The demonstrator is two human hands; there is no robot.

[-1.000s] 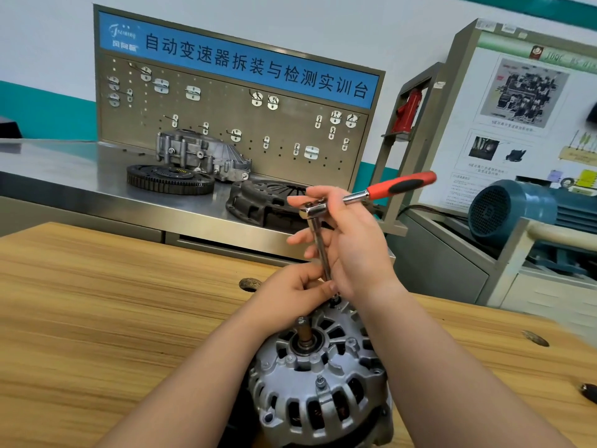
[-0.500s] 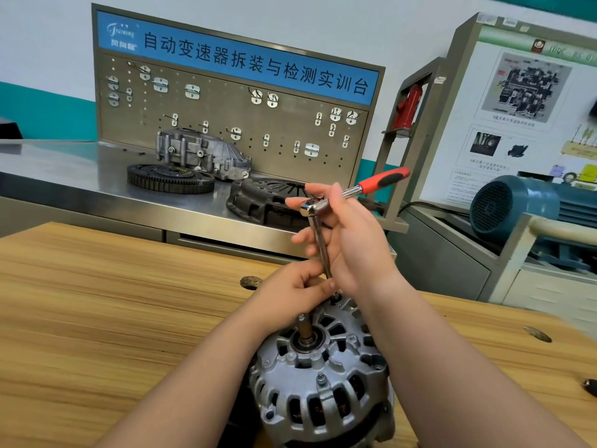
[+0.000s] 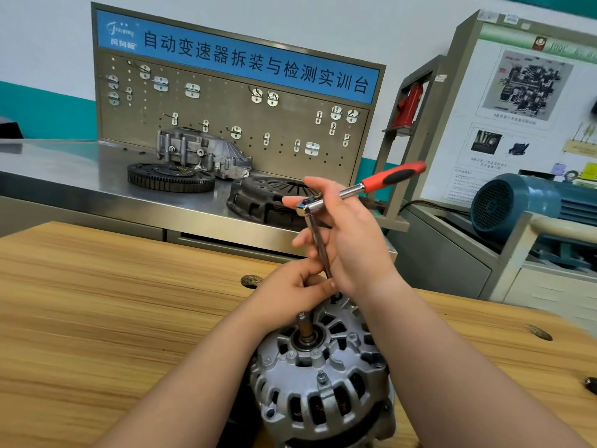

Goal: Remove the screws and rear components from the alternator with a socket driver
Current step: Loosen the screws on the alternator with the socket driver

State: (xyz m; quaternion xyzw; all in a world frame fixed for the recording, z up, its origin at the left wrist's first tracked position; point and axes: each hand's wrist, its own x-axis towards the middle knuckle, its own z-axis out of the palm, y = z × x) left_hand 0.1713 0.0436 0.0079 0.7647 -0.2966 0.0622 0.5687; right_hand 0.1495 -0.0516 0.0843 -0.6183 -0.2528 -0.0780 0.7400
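Note:
A silver alternator stands on the wooden table near the front edge, its shaft pointing up. A socket driver with a red and black handle and a long steel extension stands upright on the alternator's far rim. My right hand grips the driver's head and the top of the extension, fingers spread. My left hand pinches the lower end of the extension just above the housing. The socket tip and the screw under it are hidden by my hands.
Behind the table runs a steel bench with a flywheel ring, a grey gear housing, a clutch cover and a pegboard. A blue motor sits at right. Dark knots mark the table.
The red handle has swung back and forth: toward the left and nearer by half a second ago, then outward to the right again. My hands stay on the extension.

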